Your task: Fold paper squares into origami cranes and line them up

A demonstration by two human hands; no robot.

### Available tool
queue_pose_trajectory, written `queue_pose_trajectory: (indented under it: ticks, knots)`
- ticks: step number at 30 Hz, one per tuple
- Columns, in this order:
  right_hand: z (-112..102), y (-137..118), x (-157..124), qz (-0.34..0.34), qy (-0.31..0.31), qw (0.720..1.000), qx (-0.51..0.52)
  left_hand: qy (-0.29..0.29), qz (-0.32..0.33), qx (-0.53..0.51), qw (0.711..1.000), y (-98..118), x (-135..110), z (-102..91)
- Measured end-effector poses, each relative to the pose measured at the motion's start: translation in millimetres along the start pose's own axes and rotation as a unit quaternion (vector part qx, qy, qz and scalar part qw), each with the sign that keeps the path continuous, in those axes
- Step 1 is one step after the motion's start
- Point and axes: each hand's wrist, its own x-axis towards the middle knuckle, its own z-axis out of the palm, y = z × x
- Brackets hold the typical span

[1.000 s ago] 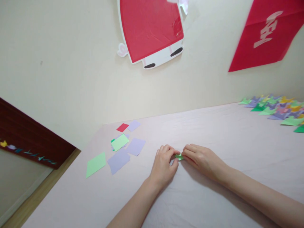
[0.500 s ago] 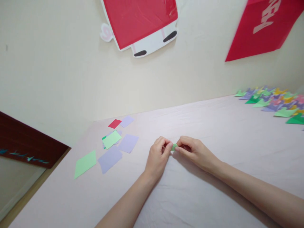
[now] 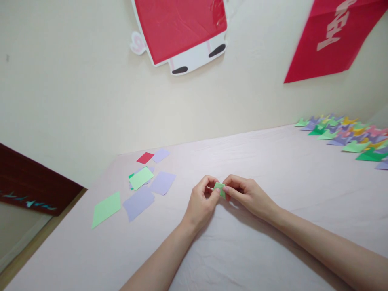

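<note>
A small folded green paper piece [image 3: 219, 188] is pinched between both my hands just above the pale pink table [image 3: 273, 169]. My left hand [image 3: 201, 202] grips its left side with curled fingers. On its right side, my right hand [image 3: 247, 195] holds it with thumb and fingertips closed. Most of the paper is hidden by my fingers.
Loose paper squares lie to the left: a red one [image 3: 145, 158], lilac ones [image 3: 138, 202] and light green ones [image 3: 106, 209]. Several folded paper figures [image 3: 345, 132] in mixed colours crowd the far right. A cream wall with red posters [image 3: 182, 28] backs the table; its left edge drops off.
My hands lifted and turned the green piece slightly, so more of its face shows. The view shifted a little; earlier it had dropped down and to the right.
</note>
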Motion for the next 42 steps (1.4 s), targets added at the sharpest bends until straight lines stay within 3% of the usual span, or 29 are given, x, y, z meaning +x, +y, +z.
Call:
queue_pose_trajectory:
  ticks: [8, 13, 26, 31, 36, 42]
  knots:
    - [-1.4, 1.9, -1.5, 0.003, -0.003, 0.998, 0.065, 0.008, 0.004, -0.059, 0.998, -3.4, 2.7, 0.1]
    - [-0.4, 3.2, -0.5, -0.004, -0.019, 0.996, 0.086, -0.013, -0.012, -0.061, 0.998, 0.0, 1.8, -2.3]
    - [-0.3, 5.5, -1.5, 0.018, -0.027, 0.993, 0.116, -0.019, 0.020, -0.060, 0.998, -4.1, 1.5, -0.2]
    - [-4.0, 4.9, 0.4, 0.023, -0.005, 0.993, 0.113, 0.021, 0.014, -0.032, 0.999, -10.9, 2.8, -0.9]
    - [-3.9, 2.9, 0.9, -0.054, 0.054, 0.997, -0.016, 0.016, -0.002, 0.000, 1.000, -9.6, -0.2, 2.4]
    - [-2.5, 4.4, 3.5, -0.128, 0.032, 0.990, -0.055, 0.026, 0.019, 0.084, 0.996, 1.0, -5.3, 5.5]
